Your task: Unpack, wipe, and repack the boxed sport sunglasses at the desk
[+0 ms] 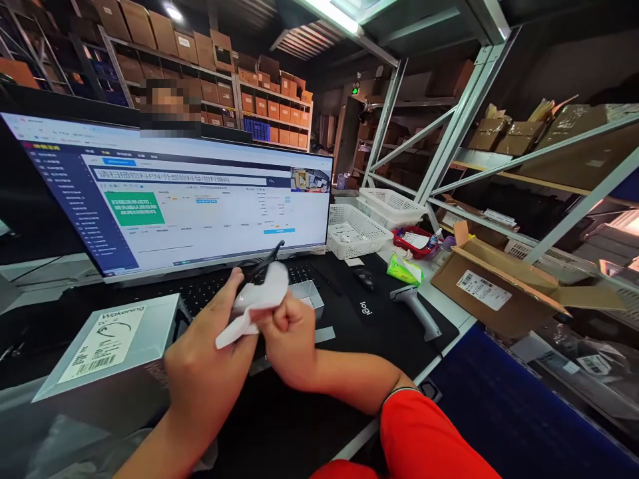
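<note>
My left hand [207, 362] grips what looks like a pair of glasses [262, 268], raised above the black desk mat. A dark curved temple of it sticks up toward the monitor; most of the frame is hidden by fingers and tissue. My right hand [292, 339] is closed around a white tissue [272, 285], pressed against the glasses; one end of the tissue hangs down beside my left fingers. Behind my right hand sits a small open silver box [313, 301]. Left of my left hand stands a larger silver box [164, 319] with a printed label.
A wide monitor [224, 213] and a keyboard [200, 287] are in front. To the right lie a mouse [364, 278], a barcode scanner [419, 313] and a green packet [405, 269]. White baskets [357, 243], an open carton [484, 289] and metal shelving [454, 126] stand farther right. Someone is behind the monitor.
</note>
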Demonstrator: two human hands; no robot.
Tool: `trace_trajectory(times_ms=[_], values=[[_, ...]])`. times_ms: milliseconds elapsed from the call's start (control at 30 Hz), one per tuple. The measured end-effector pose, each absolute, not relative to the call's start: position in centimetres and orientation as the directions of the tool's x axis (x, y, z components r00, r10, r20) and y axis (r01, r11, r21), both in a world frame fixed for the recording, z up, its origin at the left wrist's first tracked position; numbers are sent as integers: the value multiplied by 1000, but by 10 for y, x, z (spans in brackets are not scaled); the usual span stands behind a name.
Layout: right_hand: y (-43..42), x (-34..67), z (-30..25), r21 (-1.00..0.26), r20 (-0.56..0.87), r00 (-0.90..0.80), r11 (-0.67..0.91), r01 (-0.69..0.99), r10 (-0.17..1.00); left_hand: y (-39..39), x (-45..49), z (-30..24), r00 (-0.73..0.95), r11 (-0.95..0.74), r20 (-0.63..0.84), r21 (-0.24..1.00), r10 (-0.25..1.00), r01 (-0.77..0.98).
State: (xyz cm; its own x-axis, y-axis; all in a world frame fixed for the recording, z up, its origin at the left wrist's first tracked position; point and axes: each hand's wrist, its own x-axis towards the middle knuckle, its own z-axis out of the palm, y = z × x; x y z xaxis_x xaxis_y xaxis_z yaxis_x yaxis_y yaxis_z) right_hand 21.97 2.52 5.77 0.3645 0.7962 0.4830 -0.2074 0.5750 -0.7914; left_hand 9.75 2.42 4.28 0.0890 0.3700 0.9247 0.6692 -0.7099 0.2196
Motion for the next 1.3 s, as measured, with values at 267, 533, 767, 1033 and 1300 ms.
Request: trace_trajectory(times_ms=[267,533,767,1033,1300], values=[[31,239,80,-804,305,207,368,-467,930,22,100,43,112,-739,920,224,375,636],[12,222,64,-864,444,257,487,-132,858,17,93,48,84,-710,905,267,417,652],[22,243,86,-810,337,290,433,-395,896,18,100,46,148,-769,920,205,362,605],[13,229,75,-830,364,195,412,-376,911,15,99,45,115,-754,933,199,341,625],[39,259,90,-771,157,92,180,-611,983,31,99,42,182,-789,919,183,349,587]])
